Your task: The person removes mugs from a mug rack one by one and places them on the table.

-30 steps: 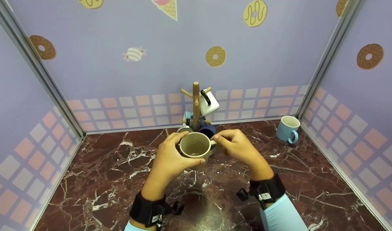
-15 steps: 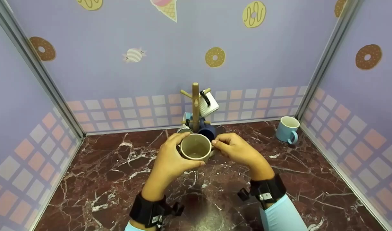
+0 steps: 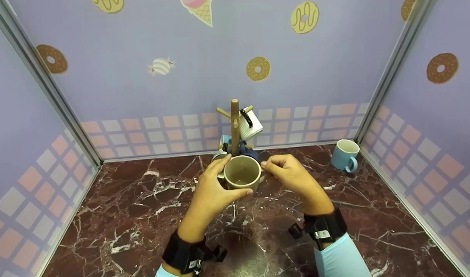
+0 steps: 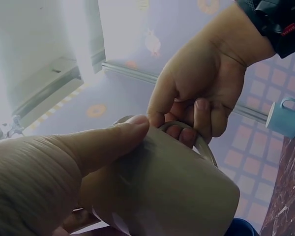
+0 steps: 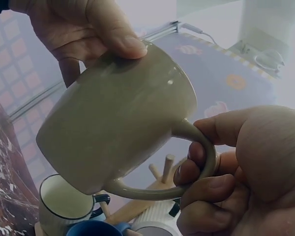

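Observation:
A beige mug [image 3: 242,173] is held up over the table, in front of a wooden mug tree [image 3: 235,115]. My left hand [image 3: 209,184] grips its body, with the thumb on the near side and the fingers around the far side. On the other side, my right hand [image 3: 289,173] holds the handle [image 5: 147,193]; the right wrist view shows fingers curled through its loop. In the head view the mug's mouth faces up toward the camera and its inside shows bare. Behind it hang a dark blue mug [image 3: 252,154] and a white ribbed mug [image 3: 251,129] with a black handle.
A light blue mug [image 3: 343,157] stands on the dark red marbled table [image 3: 135,215] at the back right. A cream mug with a dark rim [image 5: 66,199] hangs low on the tree. Patterned panels [image 3: 162,92] enclose the back and sides.
Both hands and the beige mug have shifted a little to the right and slightly toward the back. The mug tree and the light blue mug stay where they were.

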Motion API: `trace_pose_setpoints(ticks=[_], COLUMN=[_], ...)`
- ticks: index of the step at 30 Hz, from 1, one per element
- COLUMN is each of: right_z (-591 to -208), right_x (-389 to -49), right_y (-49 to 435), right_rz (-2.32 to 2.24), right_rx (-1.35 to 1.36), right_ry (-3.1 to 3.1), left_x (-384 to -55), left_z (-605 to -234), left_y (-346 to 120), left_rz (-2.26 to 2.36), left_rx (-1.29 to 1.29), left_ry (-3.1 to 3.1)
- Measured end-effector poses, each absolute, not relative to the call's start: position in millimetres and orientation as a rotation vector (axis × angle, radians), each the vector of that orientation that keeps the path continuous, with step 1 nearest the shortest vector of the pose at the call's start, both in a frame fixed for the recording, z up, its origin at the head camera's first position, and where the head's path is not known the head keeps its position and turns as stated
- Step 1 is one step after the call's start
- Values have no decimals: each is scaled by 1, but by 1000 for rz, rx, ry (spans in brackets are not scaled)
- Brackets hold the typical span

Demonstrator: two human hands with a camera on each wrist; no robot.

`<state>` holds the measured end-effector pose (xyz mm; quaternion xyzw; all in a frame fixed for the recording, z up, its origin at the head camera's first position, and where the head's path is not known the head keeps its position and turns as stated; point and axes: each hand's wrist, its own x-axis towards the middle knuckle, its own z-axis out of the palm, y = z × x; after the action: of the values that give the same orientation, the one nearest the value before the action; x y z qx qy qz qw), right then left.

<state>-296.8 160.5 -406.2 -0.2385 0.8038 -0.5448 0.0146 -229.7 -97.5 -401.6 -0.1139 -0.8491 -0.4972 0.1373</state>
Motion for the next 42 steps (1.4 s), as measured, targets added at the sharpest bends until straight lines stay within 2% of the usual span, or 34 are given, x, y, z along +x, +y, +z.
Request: trace_pose_setpoints(ticks=[6, 11, 23, 34, 42], right_z=[-404, -401, -408, -441, -473], right_x=[-301, -307, -320, -342, -356], right_y=[177, 198, 241, 282, 299], right_rz=[-1806, -1900, -1880, -1866, -2000], right_rx=[-579, -394, -35, 429, 645], right_ry=[2491, 2497, 2773, 2847, 2893], left_x=[-231, -232, -240, -240, -240], left_z=[-405, -412, -438, -458, -469], left_y=[-95, -91, -75, -55, -48], left_rz=[-1410, -1212, -500, -453, -425], left_rx=[-318, -393, -847, -1001, -1037], left_ry=[-2442, -2526, -2684, -2785, -2824])
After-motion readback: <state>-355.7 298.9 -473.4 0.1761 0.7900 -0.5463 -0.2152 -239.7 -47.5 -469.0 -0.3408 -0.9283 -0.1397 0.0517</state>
